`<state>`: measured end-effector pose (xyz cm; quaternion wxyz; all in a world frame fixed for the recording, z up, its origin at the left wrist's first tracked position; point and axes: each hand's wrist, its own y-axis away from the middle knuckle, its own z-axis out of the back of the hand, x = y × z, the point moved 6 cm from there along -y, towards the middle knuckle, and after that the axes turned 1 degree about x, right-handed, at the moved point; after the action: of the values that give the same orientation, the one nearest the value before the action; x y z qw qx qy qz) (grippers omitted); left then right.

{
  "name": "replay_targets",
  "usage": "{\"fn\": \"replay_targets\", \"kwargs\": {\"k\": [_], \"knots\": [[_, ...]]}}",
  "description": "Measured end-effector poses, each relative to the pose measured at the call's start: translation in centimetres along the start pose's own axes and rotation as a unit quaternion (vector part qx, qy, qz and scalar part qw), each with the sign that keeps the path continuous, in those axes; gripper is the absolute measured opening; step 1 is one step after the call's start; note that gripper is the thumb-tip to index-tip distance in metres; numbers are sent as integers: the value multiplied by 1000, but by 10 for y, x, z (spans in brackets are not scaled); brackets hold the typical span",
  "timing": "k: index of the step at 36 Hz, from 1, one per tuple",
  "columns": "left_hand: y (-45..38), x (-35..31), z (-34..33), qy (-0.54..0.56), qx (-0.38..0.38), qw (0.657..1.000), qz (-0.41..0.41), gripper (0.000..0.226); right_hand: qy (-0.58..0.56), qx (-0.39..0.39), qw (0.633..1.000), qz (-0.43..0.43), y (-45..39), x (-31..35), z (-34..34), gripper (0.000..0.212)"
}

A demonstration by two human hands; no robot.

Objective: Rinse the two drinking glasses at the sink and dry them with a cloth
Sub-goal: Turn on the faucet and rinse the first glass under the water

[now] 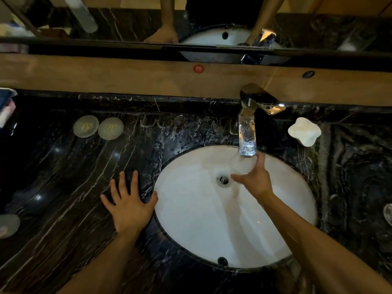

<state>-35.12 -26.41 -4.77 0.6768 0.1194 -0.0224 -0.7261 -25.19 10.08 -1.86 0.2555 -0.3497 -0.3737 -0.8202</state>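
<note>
Marble, dark and white-veined, makes up the table (63,187) around a white oval sink (191,219). The task looks to be at its start, in the rinsing.

The right hand (254,179) reaches over the basin just under the spout of the chrome tap (247,132). Its thumb points toward the drain (222,179) and its fingers rise toward the spout. Between thumb and fingers lies a faint, pale, see-through smear, which may be a clear drinking glass (241,164) held under the water. The blur is too heavy to settle it, so I cannot tell whether this grip is closed on a glass or merely cupped. Whether water runs is also unclear.

The left hand (129,204) rests flat on the table at the sink's left rim, fingers spread, its grip released and holding nothing.

Two pale round discs (86,126) (110,128) sit side by side at the back left of the table, well apart from the sink. They could be lids or coasters; I cannot say. A white lobed dish (304,131) stands to the right of the tap.

No second glass shows plainly, and no drying cloth either, though some folded fabric (6,107) lies at the far left edge. By my reading, nearly everything is left: finishing this rinse, the other glass, and both dryings.
</note>
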Motion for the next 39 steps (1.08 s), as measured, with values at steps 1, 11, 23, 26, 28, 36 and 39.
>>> {"fn": "replay_targets", "kwargs": {"k": [1, 11, 23, 26, 28, 36, 39], "knots": [[0, 0, 0, 0, -2, 1000, -1, 88, 17, 19, 1000, 0, 0, 0, 0, 95], [0, 0, 1, 0, -3, 1000, 3, 89, -32, 49, 998, -26, -4, 2, -8, 98], [1, 0, 1, -5, -6, 1000, -2, 87, 154, 141, 978, 21, -8, 2, -14, 101], [1, -1, 2, -5, -7, 1000, -3, 88, 91, 136, 986, 5, -9, 4, -20, 100], [1, -1, 2, -4, -7, 1000, -4, 88, 52, 106, 993, -7, -8, 6, -21, 98], [2, -3, 4, -4, -8, 1000, -5, 88, -64, -24, 997, -25, -7, 0, -5, 91], [2, -2, 4, -3, -8, 1000, -4, 88, -74, -18, 995, -58, -7, -11, 0, 92]]}}
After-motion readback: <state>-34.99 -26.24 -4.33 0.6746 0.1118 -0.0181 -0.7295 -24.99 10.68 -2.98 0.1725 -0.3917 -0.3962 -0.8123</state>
